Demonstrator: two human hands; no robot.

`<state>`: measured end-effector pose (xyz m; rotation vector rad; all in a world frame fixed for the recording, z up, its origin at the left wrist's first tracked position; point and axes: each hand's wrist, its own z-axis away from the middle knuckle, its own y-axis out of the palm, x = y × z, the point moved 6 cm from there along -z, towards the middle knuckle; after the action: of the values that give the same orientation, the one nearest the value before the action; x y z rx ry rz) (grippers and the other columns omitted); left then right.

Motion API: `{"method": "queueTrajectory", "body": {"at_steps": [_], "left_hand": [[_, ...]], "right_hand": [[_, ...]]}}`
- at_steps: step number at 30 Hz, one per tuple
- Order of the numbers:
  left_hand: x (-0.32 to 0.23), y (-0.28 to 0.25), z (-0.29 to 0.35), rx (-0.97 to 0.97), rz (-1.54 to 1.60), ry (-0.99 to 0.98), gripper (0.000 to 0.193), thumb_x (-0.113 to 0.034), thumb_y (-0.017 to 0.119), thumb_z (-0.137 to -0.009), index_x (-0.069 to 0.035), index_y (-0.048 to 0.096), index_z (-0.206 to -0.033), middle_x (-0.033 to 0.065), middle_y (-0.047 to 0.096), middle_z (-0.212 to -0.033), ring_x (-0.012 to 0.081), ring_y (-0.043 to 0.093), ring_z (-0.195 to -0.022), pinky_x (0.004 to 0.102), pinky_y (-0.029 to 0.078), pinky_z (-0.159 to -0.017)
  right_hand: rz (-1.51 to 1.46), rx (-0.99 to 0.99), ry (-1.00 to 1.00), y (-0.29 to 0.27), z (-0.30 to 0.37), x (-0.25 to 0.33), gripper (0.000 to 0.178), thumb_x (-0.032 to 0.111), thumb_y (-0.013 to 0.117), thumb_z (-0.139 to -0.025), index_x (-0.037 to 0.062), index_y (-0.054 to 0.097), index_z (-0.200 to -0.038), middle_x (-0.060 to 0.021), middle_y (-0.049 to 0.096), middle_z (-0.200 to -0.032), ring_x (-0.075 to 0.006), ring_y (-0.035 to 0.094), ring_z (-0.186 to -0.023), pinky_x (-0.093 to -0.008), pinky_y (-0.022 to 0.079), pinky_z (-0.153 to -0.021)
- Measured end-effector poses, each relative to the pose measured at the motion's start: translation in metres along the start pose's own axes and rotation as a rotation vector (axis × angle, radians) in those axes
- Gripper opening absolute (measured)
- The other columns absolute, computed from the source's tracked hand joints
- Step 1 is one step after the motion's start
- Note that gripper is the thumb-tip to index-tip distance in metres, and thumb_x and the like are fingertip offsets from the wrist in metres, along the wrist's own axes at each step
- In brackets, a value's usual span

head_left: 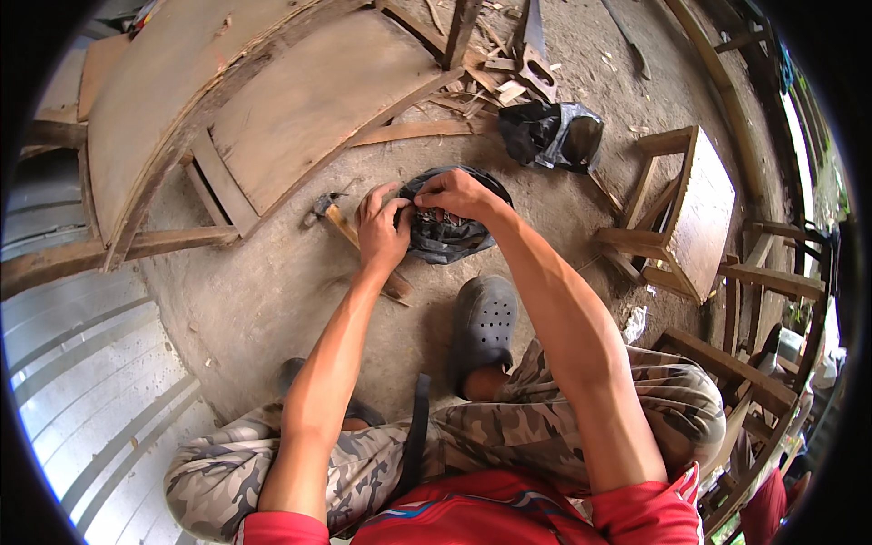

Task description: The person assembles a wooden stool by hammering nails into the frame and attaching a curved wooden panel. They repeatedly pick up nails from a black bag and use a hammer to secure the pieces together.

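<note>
Left hand (382, 227) and right hand (452, 194) narrow over a bag (445, 247) (whether gripping, I can't tell). A hammer (342, 225) lies on dusty floor (227, 313).

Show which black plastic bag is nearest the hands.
The round, open black plastic bag at the left hand and right hand; the crumpled black one lies farther away.

Black is seen on the near bag (443, 248) and the far bag (529, 136), orange-brown on the hammer handle (341, 225), and grey on the right shoe (487, 320). The trousers (509, 436) are patterned in grey, brown and cream camouflage, and the red shirt (490, 522) is crossed by blue and white stripes. The floor (245, 313) is toned greyish brown, the metal sheet (104, 363) silver with grey bands.
</note>
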<state>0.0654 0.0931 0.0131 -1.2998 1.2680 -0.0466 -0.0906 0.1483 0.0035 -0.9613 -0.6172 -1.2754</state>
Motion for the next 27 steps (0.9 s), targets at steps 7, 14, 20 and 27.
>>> {"method": "queueTrajectory", "body": {"at_steps": [7, 14, 20, 27], "left_hand": [[0.049, -0.019, 0.009, -0.133, 0.587, -0.572, 0.023, -0.024, 0.061, -0.098, -0.003, 0.064, -0.107, 0.0099, 0.068, -0.105, 0.0271, 0.066, -0.097, 0.0395, 0.050, -0.084], [0.076, -0.043, 0.037, -0.366, 1.205, -0.979, 0.036, -0.030, 0.067, -0.096, -0.008, 0.057, -0.123, 0.0053, 0.068, -0.111, 0.0162, 0.063, -0.107, 0.0385, 0.046, -0.092], [0.115, -0.084, 0.068, -0.640, 0.993, -1.082, 0.021, -0.024, 0.070, -0.095, -0.009, 0.069, -0.109, 0.0014, 0.070, -0.100, 0.0109, 0.065, -0.088, 0.0277, 0.049, -0.076], [0.168, -0.160, 0.084, -0.807, 0.343, -0.741, 0.026, -0.026, 0.065, -0.097, -0.004, 0.071, -0.109, 0.0073, 0.069, -0.097, 0.0172, 0.064, -0.082, 0.0313, 0.052, -0.074]], "right_hand": [[0.049, -0.088, -0.054, 0.040, -0.038, 0.039, 0.026, 0.023, 0.069, -0.090, -0.0011, 0.072, -0.097, -0.0087, 0.068, -0.069, -0.0131, 0.062, -0.058, -0.0311, 0.049, -0.053], [0.063, -0.084, -0.106, 0.095, -0.068, 0.080, 0.029, 0.026, 0.065, -0.090, 0.0001, 0.073, -0.099, -0.0194, 0.072, -0.084, -0.0290, 0.070, -0.075, -0.0377, 0.054, -0.071], [0.345, 0.042, -0.040, 0.134, -0.079, 0.101, 0.032, 0.031, 0.063, -0.091, 0.0030, 0.074, -0.099, -0.0176, 0.073, -0.085, -0.0313, 0.071, -0.078, -0.0402, 0.054, -0.074], [0.787, -0.051, 0.267, 0.127, -0.066, 0.059, 0.056, 0.055, 0.056, -0.088, 0.0062, 0.073, -0.111, -0.0218, 0.068, -0.116, -0.0368, 0.065, -0.111, -0.0446, 0.052, -0.093]]}}
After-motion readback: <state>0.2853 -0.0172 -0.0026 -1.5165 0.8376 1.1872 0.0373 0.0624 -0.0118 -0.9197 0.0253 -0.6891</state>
